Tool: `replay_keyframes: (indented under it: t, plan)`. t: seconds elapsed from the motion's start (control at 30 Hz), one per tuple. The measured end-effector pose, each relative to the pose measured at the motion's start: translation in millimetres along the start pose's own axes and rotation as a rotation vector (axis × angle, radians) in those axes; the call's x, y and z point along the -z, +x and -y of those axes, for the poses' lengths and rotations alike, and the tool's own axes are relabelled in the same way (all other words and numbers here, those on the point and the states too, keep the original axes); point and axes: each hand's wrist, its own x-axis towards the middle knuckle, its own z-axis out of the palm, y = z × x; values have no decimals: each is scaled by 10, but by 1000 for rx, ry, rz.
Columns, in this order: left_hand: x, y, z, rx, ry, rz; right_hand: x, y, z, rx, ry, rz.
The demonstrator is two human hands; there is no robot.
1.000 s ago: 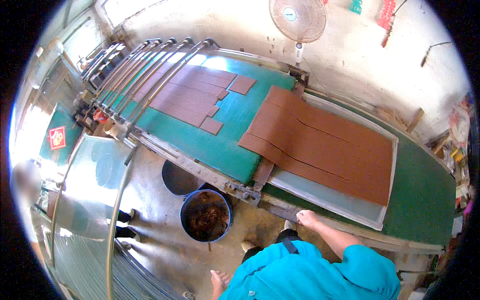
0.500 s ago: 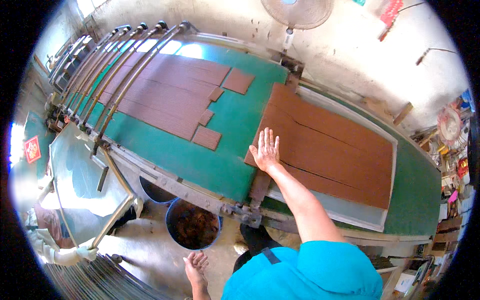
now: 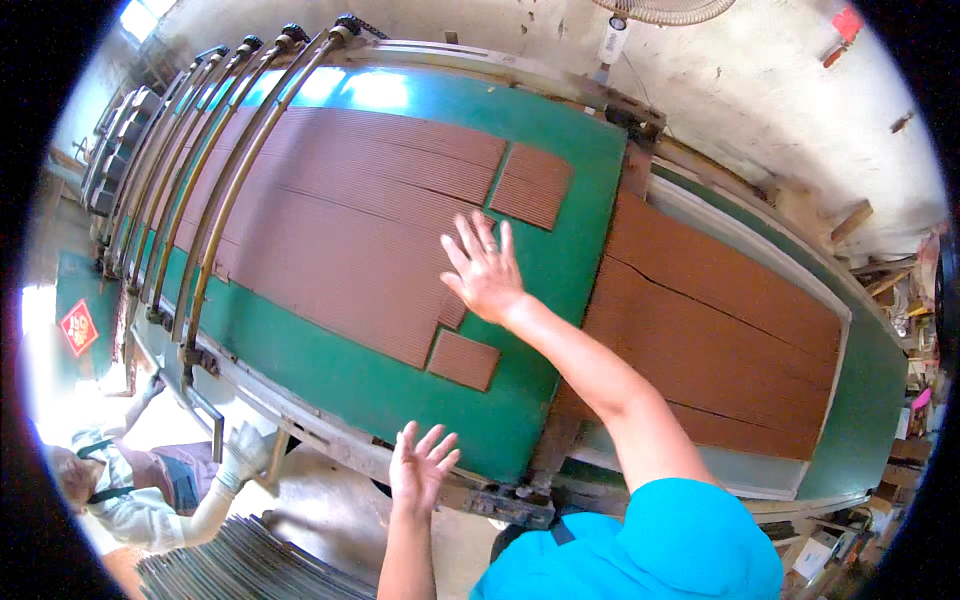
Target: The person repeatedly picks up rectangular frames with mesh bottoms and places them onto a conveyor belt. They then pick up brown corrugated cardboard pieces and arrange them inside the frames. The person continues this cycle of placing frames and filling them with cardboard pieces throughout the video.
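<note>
My right hand (image 3: 485, 272), fingers spread, is palm down over the right end of a wide brown finely ribbed sheet (image 3: 330, 220) on the green belt (image 3: 410, 415). I cannot tell whether it touches the sheet. Two small ribbed pieces lie loose beside that end: a far piece (image 3: 532, 187) and a near piece (image 3: 464, 361). A narrow strip is partly hidden under my right hand. My left hand (image 3: 420, 468) is raised at the belt's near edge, holding nothing, its fingers apart. On the right, more brown ribbed sheets (image 3: 720, 330) with long cracks lie on a pale framed screen (image 3: 815, 440).
Several metal rollers (image 3: 240, 175) cross the belt's left part. At lower left, a gloved co-worker (image 3: 150, 490) grips a frame near a stack of dark slats (image 3: 250, 565). A fan (image 3: 665, 10) stands by the far wall. Cluttered shelves (image 3: 905, 440) line the right.
My right hand has moved left, from the sheets on the screen to over the belt. My left hand has risen to the belt's near edge. The view has shifted, and the co-worker has come closer.
</note>
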Motion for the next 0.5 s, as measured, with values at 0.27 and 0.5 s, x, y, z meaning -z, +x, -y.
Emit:
replay_keyframes:
  t: [0.27, 0.5]
  plan:
    - [-485, 522, 173, 228, 115, 114, 219, -325, -942, 183, 37, 185]
    - [-946, 770, 396, 232, 227, 291, 110, 547, -2137, -236, -28, -133]
